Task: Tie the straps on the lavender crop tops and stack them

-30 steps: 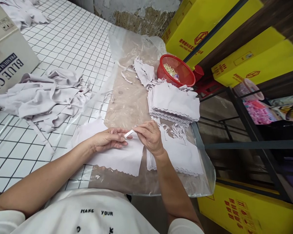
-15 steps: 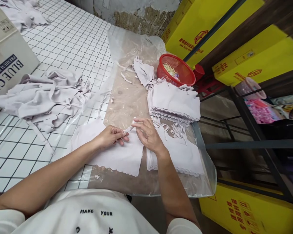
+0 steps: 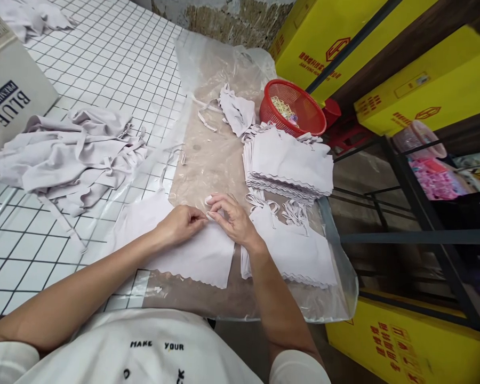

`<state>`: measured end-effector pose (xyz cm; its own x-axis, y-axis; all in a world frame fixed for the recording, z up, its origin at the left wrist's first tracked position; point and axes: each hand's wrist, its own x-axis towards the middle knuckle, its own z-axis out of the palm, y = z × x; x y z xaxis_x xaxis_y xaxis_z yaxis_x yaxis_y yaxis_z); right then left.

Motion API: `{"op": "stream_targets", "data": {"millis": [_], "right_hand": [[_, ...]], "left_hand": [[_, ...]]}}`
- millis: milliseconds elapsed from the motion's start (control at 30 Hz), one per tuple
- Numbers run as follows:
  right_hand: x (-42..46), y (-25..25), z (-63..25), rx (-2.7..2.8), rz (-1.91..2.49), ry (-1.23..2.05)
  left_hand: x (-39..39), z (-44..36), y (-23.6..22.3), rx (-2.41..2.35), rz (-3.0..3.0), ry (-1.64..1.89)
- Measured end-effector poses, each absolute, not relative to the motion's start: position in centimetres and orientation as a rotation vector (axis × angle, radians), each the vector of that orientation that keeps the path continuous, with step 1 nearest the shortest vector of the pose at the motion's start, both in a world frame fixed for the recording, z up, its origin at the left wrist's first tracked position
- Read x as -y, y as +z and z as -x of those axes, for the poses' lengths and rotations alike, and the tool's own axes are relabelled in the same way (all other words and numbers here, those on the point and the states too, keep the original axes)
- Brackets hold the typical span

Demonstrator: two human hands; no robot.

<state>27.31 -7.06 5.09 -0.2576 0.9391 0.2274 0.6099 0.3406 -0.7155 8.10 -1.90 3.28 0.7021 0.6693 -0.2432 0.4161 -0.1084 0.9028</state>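
Observation:
A pale lilac strapped garment (image 3: 200,258) with a scalloped hem lies flat in front of me, both hands above its top edge. My left hand (image 3: 181,224) is closed, its thumb and fingers pinching the garment's strap. Close beside it, my right hand (image 3: 232,220) is closed on the same strap (image 3: 209,200), whose pale end shows at the fingertips; most of the strap is hidden by the fingers. To the right lies a stack of matching garments (image 3: 292,250) with bundled straps. Behind that rests a thicker stack (image 3: 292,160).
A red mesh basket (image 3: 293,106) holds small pale loops. Loose garments (image 3: 76,154) are heaped on the left beside a carton (image 3: 16,85). Clear plastic sheeting (image 3: 208,160) covers part of the gridded table (image 3: 140,58). A black metal rack (image 3: 404,237) and yellow boxes (image 3: 424,90) stand at right.
The strap was stretched between the hands, then curled up near the right fingers. Now the hands are nearer each other and the strap is mostly hidden. The view has shifted slightly.

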Motion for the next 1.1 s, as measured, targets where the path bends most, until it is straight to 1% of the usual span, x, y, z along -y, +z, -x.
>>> {"op": "stream_targets", "data": {"millis": [100,200,433,733,1100], "right_hand": [[7.1,5.2,-27.6,1.963,1.374,0.692],[7.3,5.0,-27.7,2.077,1.424,0.699],[8.2,4.1,-27.1,2.253,1.447,0.772],[8.7,2.9,-26.8,2.311,1.450,0.723],[8.9,2.9,-26.9,2.363,1.433,0.644]], "left_hand": [[2.5,-7.6,3.2,-0.917,-2.091,0.244],[3.3,-7.4,2.9,-0.948,-2.211,0.135],[4.4,-7.7,2.2,-0.962,-2.171,0.181],[4.7,-7.8,1.6,-0.959,-2.120,0.265],[4.7,-7.8,1.4,-0.951,-2.099,0.282]]}}
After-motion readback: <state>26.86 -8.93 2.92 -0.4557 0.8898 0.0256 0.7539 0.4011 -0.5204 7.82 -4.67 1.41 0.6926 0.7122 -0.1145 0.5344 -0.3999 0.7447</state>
